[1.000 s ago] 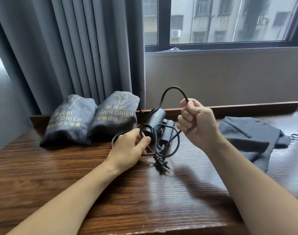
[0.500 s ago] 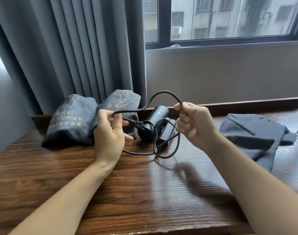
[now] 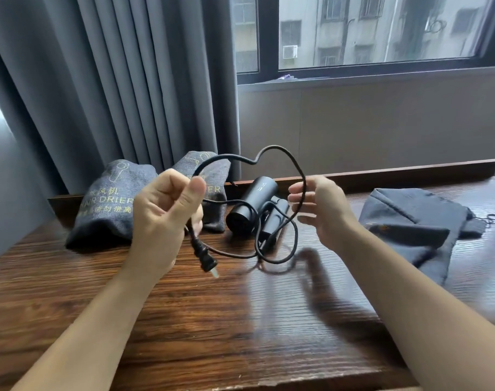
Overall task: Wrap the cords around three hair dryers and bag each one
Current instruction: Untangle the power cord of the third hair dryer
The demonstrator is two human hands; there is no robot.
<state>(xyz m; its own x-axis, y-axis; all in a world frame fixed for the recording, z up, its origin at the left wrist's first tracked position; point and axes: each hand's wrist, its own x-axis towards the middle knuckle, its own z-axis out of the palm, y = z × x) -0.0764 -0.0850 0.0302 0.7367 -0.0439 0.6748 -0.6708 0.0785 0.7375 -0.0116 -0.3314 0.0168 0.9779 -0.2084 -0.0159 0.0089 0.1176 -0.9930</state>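
Observation:
A black hair dryer (image 3: 252, 204) with a folded handle lies on the wooden table (image 3: 240, 320) at centre. Its black cord (image 3: 280, 149) rises in a loose loop between my hands. My left hand (image 3: 161, 218) is raised and pinches the cord near its end, so the plug (image 3: 205, 256) dangles below my palm. Held to the right of the dryer, my right hand (image 3: 322, 204) has its fingers spread, and the cord runs across its fingertips. An empty grey cloth bag (image 3: 410, 221) lies flat at the right.
Two filled grey bags (image 3: 110, 204) (image 3: 212, 176) printed "HAIR DRIER" lean at the back left, partly behind my left hand. A low wooden rail (image 3: 395, 172) edges the table's back. Grey curtains (image 3: 113, 80) hang behind, with a window at upper right.
My left hand has lifted the plug end up off the table and toward me. My right hand has loosened from a fist on the cord to spread fingers. The cord loop has widened.

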